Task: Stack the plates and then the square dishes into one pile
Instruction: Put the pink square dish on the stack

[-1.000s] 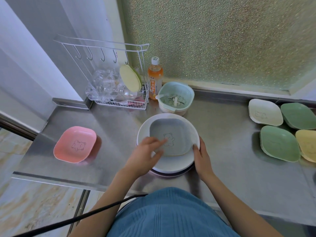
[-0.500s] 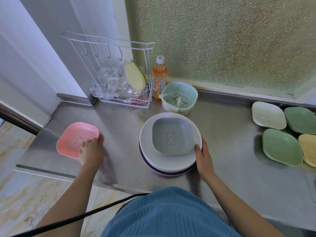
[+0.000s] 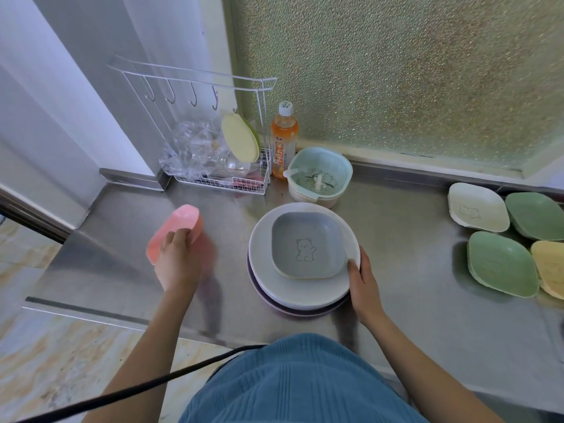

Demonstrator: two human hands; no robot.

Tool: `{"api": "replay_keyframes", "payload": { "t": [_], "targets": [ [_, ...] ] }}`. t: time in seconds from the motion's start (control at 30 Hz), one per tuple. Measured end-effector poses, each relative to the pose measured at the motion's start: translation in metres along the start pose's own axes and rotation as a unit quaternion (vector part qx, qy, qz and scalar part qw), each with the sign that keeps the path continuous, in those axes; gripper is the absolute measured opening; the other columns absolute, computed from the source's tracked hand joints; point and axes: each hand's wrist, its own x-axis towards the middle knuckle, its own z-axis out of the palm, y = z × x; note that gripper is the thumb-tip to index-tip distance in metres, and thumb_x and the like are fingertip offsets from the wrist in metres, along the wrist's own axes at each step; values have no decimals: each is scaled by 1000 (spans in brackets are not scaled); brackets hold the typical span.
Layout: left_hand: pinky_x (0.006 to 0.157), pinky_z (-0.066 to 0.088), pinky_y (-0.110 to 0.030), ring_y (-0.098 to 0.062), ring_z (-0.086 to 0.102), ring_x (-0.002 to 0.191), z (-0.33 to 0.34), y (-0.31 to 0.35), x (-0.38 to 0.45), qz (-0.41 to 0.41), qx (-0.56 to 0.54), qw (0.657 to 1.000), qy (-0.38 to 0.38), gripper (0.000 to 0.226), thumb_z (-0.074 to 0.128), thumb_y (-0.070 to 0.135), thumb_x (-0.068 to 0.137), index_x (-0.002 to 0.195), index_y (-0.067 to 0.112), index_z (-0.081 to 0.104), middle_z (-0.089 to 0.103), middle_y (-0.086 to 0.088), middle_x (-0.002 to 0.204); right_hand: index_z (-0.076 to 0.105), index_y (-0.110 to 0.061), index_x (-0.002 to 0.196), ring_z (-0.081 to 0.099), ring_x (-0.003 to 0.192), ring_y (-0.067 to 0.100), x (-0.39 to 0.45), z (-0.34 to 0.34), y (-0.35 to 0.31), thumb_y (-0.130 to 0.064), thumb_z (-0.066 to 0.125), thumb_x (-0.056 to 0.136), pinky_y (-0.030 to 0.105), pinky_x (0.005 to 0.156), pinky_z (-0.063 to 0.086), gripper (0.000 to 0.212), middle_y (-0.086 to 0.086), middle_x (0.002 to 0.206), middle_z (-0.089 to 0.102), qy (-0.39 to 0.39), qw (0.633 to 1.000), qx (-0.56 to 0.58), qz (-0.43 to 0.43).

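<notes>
- Blue fabric and a black cable are filling the near edge, so the front lip of the steel desk [image 3: 396, 239] is lying partly out of sight beneath them.
- Right hand [image 3: 361, 279] is resting against the near right rim of the pile of round plates [image 3: 302, 293], fingers curled lightly on the white top plate; this grip is steadying more than clamping, and a knock could be shifting the pile.
- Grey square dish [image 3: 308, 244] is sitting in the top plate, a little off-centre toward the right; another square dish seems to be nested under it, only a pale edge showing.
- Left hand [image 3: 177, 264] is clamped on the pink square dish [image 3: 175, 232], holding it tilted, well left of the pile. The dish is blurring, so whether it is touching the desk cannot be told.
- Likely risk: landing the pink dish crooked on the grey one, so it rocks or slides off.
- Four more square dishes [image 3: 500, 264] are waiting at the far right; the yellow one is being cut off by the picture edge.
- Farther back, the wire rack [image 3: 219, 181] holds crumpled clear plastic, its contents hard to make out.
</notes>
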Motion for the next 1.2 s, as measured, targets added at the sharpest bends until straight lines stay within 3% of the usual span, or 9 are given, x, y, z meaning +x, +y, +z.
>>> {"api": "replay_keyframes", "payload": {
  "t": [0.13, 0.27, 0.37, 0.5, 0.57, 0.7, 0.8, 0.93, 1.2],
  "targets": [
    [72, 42, -40, -36, 51, 104, -14, 42, -6, 95, -89, 991, 37, 25, 46, 3, 92, 110, 4, 64, 61, -17, 111, 30, -29, 143, 45, 114, 12, -2, -1, -4, -26, 35, 100, 28, 94, 34, 43, -9, 134, 46, 1, 1000, 2, -8],
    [63, 48, -37, -28, 53, 90, -22, 81, -22, 248, -136, 958, 51, 24, 50, 4, 86, 103, 7, 67, 64, -13, 94, 31, -29, 142, 46, 114, 12, -2, 0, -3, -25, 35, 100, 27, 94, 35, 42, -9, 134, 46, 2, 1000, 2, -12],
    [57, 50, -31, -20, 48, 83, -12, 101, -36, 377, -128, 917, 30, 26, 53, 4, 80, 100, 17, 62, 65, -8, 83, 33, -28, 141, 47, 116, 12, -1, 0, -1, -24, 35, 100, 27, 95, 34, 42, -8, 136, 47, 7, 1000, 2, -16],
    [52, 53, -34, -26, 52, 79, 8, 107, -55, 472, -72, 878, -34, 28, 52, 6, 76, 100, 17, 61, 64, -6, 80, 34, -27, 141, 48, 117, 12, -1, -1, 0, -24, 37, 100, 26, 96, 34, 41, -8, 136, 48, 8, 1000, 1, -22],
    [53, 52, -31, -27, 56, 74, 15, 105, -62, 498, -42, 865, -51, 32, 60, 0, 70, 97, 16, 64, 64, -3, 79, 34, -28, 140, 48, 117, 11, -1, -1, 0, -25, 37, 100, 27, 97, 34, 41, -10, 134, 49, 7, 1000, -1, -24],
    [52, 48, -24, -23, 61, 69, 24, 106, -70, 552, 12, 831, -71, 34, 48, 5, 69, 89, 17, 72, 65, 1, 75, 33, -29, 141, 49, 114, 11, -1, -1, 2, -31, 37, 100, 29, 96, 37, 41, -11, 132, 49, 8, 1000, -4, -22],
    [48, 49, -23, -22, 62, 65, 33, 105, -74, 563, 39, 819, -109, 36, 70, -1, 59, 88, 20, 73, 64, 2, 72, 32, -30, 142, 48, 113, 10, -1, 0, 0, -42, 36, 94, 28, 96, 37, 49, -13, 131, 47, 8, 1000, -10, -22],
    [45, 47, -22, -19, 62, 64, 42, 104, -82, 535, 45, 826, -174, 55, 85, 1, 47, 96, 24, 72, 62, 3, 73, 32, -31, 141, 50, 110, 11, -1, 0, -1, -29, 36, 100, 27, 92, 37, 41, -12, 130, 49, 8, 1000, -5, -11],
    [60, 49, -26, -24, 62, 75, 53, 96, -82, 517, 16, 830, -210, 45, 74, 3, 70, 110, 25, 70, 64, 0, 82, 31, -29, 142, 50, 112, 12, -1, 0, -2, -27, 35, 100, 27, 92, 37, 42, -10, 134, 48, 11, 1000, -7, -5]
  ]
}}
